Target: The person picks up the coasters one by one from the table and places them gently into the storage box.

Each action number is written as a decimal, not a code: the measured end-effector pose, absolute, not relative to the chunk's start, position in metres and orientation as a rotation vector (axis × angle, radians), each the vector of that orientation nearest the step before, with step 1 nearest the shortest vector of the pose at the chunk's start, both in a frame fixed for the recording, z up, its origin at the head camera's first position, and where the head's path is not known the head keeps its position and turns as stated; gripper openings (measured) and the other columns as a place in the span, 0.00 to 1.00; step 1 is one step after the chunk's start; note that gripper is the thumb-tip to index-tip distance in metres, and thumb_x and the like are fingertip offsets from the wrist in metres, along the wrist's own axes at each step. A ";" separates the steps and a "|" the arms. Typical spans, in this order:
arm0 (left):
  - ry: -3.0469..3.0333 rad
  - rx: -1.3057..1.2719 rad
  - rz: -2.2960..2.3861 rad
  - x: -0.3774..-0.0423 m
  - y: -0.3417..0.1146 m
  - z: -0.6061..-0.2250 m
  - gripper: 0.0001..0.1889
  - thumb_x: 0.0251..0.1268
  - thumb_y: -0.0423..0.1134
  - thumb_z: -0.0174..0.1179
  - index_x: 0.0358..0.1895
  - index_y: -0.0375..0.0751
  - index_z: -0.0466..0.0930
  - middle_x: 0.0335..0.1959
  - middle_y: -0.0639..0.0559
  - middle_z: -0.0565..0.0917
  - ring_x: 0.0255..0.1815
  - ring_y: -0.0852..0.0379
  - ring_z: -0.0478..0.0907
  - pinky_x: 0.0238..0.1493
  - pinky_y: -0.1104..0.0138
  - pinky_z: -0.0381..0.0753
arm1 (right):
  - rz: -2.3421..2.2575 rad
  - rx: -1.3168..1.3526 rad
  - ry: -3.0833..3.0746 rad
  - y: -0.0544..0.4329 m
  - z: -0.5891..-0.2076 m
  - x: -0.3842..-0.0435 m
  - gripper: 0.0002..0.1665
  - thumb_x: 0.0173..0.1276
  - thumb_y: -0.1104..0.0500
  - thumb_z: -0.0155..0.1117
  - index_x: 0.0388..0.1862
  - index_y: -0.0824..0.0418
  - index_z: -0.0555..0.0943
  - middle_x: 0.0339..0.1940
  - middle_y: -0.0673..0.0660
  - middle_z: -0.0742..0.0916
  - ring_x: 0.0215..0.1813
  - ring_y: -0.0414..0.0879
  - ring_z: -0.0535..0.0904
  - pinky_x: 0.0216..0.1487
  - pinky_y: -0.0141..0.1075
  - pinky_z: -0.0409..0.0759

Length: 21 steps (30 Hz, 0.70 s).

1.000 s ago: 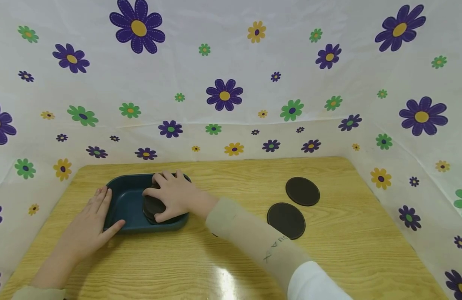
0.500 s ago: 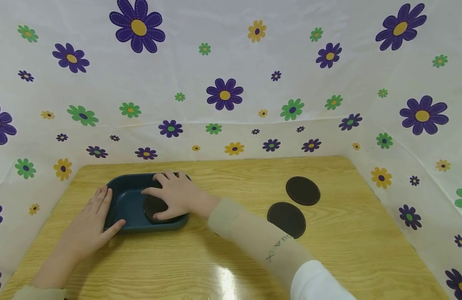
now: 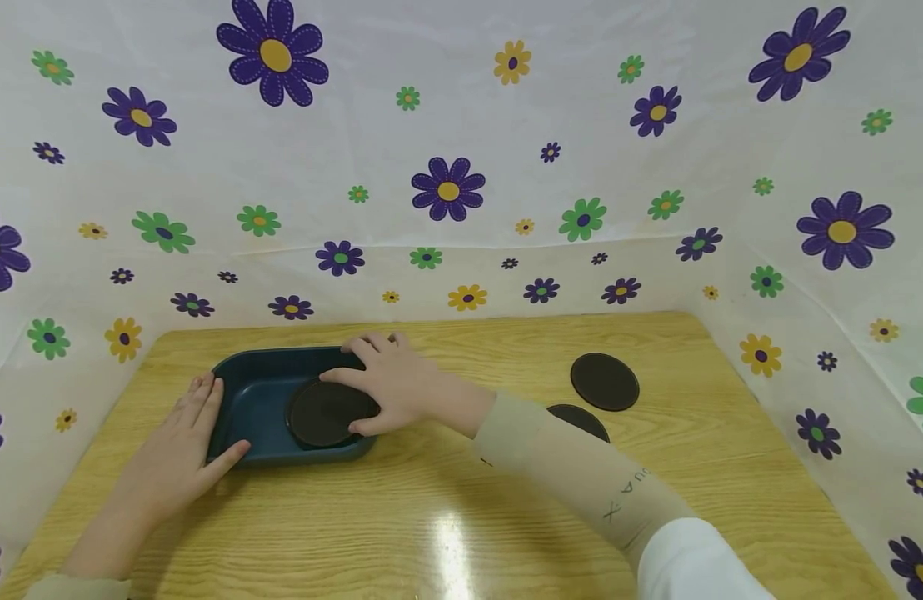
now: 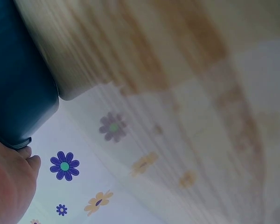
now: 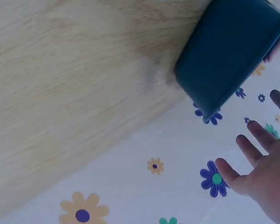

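Note:
A dark teal rectangular tub [image 3: 259, 417] with rounded corners stands at the left of the table. In its right half lies a round black coaster [image 3: 322, 417], flat at the bottom. My left hand [image 3: 169, 450] rests along the tub's left rim, fingers straight and thumb over the near edge. Above the tub's right end is my right hand [image 3: 401, 383], fingers spread and holding nothing. The right wrist view shows that hand's fingers [image 5: 248, 150] apart from the tub wall [image 5: 228, 51]. In the left wrist view the left hand [image 4: 11, 186] touches the tub's rim.
Two more black coasters lie on the wooden table [image 3: 461, 517] to the right: the farther coaster [image 3: 604, 382] in full view, the nearer coaster [image 3: 581, 419] partly covered by my right sleeve. A white flower-patterned cloth [image 3: 491, 125] rises around the table's back and sides.
My right hand has let go of the coaster in the tub and moved right, uncovering it. My right forearm now covers more of the nearer coaster. The left hand has stayed put.

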State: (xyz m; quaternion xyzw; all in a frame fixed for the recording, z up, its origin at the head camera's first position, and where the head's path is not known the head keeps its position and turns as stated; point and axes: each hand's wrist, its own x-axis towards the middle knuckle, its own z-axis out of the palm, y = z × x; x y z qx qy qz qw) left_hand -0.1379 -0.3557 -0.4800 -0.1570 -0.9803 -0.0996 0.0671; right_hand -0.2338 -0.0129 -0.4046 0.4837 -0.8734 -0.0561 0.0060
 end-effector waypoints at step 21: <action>-2.959 -0.480 -0.293 -0.138 -0.357 -0.478 0.53 0.79 0.59 0.58 0.85 0.26 0.39 0.86 0.24 0.46 0.90 0.32 0.38 0.83 0.69 0.15 | -0.053 1.433 -2.785 0.099 -0.395 -0.222 0.46 0.71 0.31 0.65 0.84 0.38 0.64 0.82 0.60 0.70 0.81 0.60 0.64 0.73 0.65 0.69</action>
